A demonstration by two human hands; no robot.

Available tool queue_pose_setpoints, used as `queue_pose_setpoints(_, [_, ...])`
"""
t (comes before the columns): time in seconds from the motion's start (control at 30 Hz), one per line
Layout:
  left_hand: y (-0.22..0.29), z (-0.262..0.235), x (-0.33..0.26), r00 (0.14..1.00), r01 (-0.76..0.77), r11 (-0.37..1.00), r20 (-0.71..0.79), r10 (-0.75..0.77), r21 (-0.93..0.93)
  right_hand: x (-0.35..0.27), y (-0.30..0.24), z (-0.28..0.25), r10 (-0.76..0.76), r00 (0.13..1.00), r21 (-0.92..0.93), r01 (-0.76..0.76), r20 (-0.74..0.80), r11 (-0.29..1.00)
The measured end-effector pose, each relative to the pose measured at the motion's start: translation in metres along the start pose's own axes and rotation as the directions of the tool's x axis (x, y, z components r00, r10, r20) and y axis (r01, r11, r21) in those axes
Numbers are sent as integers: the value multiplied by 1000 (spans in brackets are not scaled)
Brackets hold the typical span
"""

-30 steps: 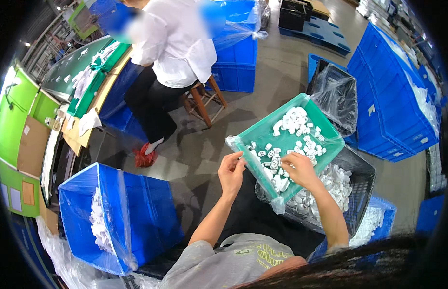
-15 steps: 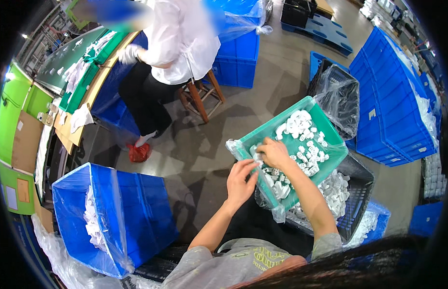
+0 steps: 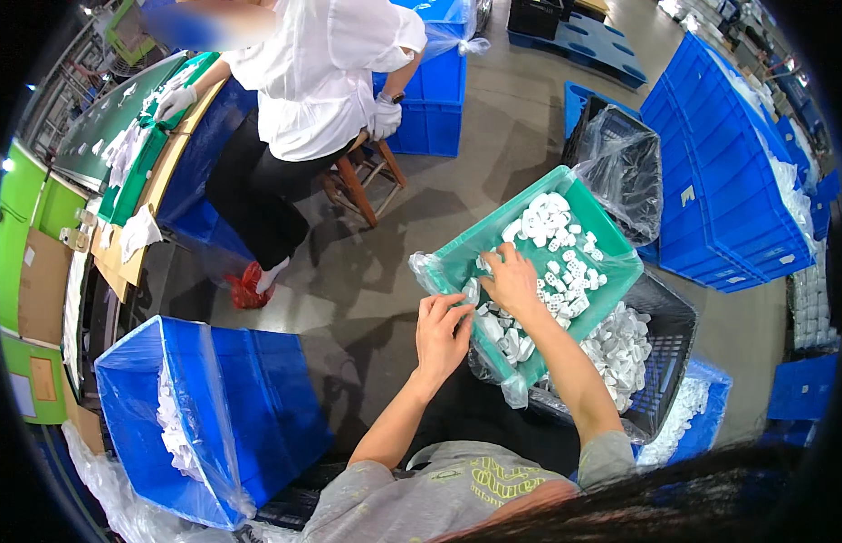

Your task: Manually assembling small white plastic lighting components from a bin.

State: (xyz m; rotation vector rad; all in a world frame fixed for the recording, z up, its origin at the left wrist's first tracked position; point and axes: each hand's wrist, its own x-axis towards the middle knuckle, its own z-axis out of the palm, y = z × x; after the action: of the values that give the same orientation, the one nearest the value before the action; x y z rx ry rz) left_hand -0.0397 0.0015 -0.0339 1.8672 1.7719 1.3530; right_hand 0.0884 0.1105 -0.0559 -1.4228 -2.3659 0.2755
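A green bin [image 3: 611,264] holds several small white plastic parts [image 3: 548,217] with dark holes, and clear plastic covers its left rim. Inside it, my right hand [image 3: 513,285] is closed, fingertips bent down among the parts by the left wall; what they grip is hidden. My left hand [image 3: 442,337] is just outside that wall, fingers curled and pinched at the rim. At its fingertips is a small whitish, see-through piece [image 3: 473,291], too small to name. Longer white pieces [image 3: 511,344] lie in the bin's near left corner, close to both hands.
Beneath the green bin is a black crate [image 3: 672,348] of wrapped white pieces. A lined blue bin [image 3: 276,389] stands left, and large blue bins [image 3: 711,181] stand right. A co-worker in a white shirt [image 3: 321,81] sits on a wooden stool [image 3: 359,185] beside a green-topped bench [image 3: 104,118].
My left hand's fingertips have come to the whitish piece at the rim. My right hand stays among the parts, its fingers shifted slightly. The co-worker's gloved hand now reaches onto the bench.
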Motion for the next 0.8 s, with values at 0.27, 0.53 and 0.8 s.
queue_pose_setpoints(0.27, [7, -1, 1, 999, 9, 1000, -46, -8, 28, -4, 20, -14, 243, 962, 526, -273, 127, 805])
queue_pose_setpoints(0.53, [59, 19, 12, 999, 32, 936, -2, -36, -349, -66, -23, -85, 249, 964, 771, -90, -91, 631])
queue_pose_setpoints(0.8, [67, 20, -5, 874, 431, 234, 338, -349, -872, -90, -38, -116, -33, 910, 568, 286, -413, 772])
